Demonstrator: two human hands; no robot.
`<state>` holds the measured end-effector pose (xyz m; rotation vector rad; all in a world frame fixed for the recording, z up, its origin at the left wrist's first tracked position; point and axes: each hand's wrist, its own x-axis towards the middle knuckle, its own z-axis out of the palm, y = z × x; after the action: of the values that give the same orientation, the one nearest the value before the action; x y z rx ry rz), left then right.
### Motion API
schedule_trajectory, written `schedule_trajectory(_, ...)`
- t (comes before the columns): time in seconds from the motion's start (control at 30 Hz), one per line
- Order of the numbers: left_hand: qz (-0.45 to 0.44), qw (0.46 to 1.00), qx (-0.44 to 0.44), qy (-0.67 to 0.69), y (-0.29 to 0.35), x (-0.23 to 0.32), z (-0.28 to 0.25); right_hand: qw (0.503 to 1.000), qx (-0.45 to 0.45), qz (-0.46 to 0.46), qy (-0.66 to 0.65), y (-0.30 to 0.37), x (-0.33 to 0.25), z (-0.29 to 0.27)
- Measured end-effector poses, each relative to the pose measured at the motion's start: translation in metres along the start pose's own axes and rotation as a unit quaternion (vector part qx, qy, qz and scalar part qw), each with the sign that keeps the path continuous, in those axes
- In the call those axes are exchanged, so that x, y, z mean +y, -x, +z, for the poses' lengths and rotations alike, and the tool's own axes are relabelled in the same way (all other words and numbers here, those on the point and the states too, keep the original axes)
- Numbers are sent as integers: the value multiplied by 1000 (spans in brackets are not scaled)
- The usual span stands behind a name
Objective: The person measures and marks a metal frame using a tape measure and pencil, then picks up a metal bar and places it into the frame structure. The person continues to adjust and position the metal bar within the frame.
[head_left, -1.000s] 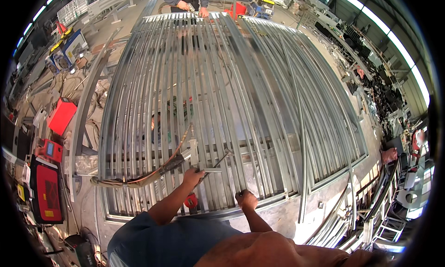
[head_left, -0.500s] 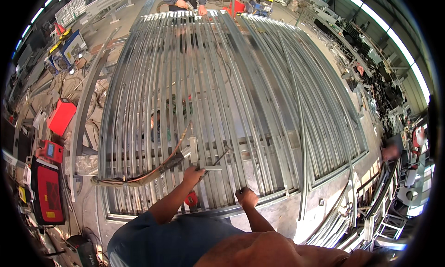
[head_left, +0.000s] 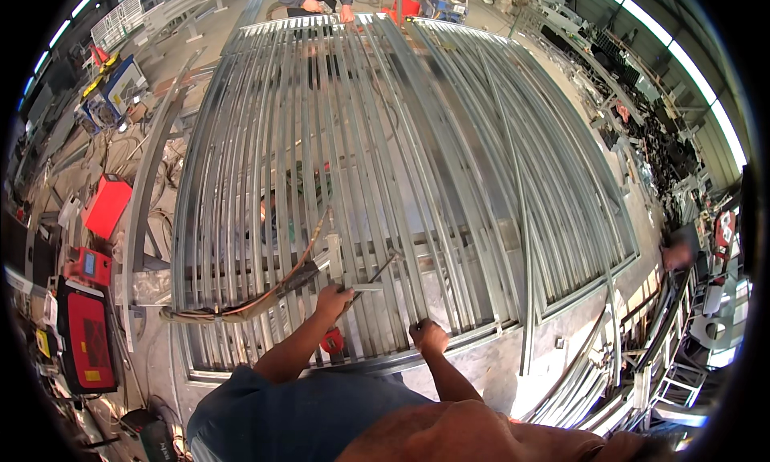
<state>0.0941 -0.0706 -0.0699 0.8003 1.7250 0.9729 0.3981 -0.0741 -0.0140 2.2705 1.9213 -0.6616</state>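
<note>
A large frame of parallel galvanised metal bars lies before me. Over its near part, my left hand is closed round a thin-shafted tool with a small head, which slants away to the right. A short, pale metal strip juts sideways from the same hand. My right hand is a fist near the frame's close edge, at the end of a bar; a dark bit shows at its fingers, too small to name. Below my left wrist sits a round red object.
A hose in a cloth sleeve lies across the bars on the left. Red and black machines stand at the left. Long loose bars cross the frame at right. Metal stock piles up at the lower right. Another person's hands touch the far edge.
The view has shifted slightly. Both my hands stay at nearly the same places on the frame, with the same grip.
</note>
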Motion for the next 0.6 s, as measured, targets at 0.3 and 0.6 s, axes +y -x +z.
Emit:
schedule_trajectory(0.3,-54,997,-14,57,21,35,-5,1000,-14,-1,3,2,-2,-5)
schedule_trajectory(0.6,-19,1000,-10,22,17,24,-5,1000,-14,-6,13,0,0,-2)
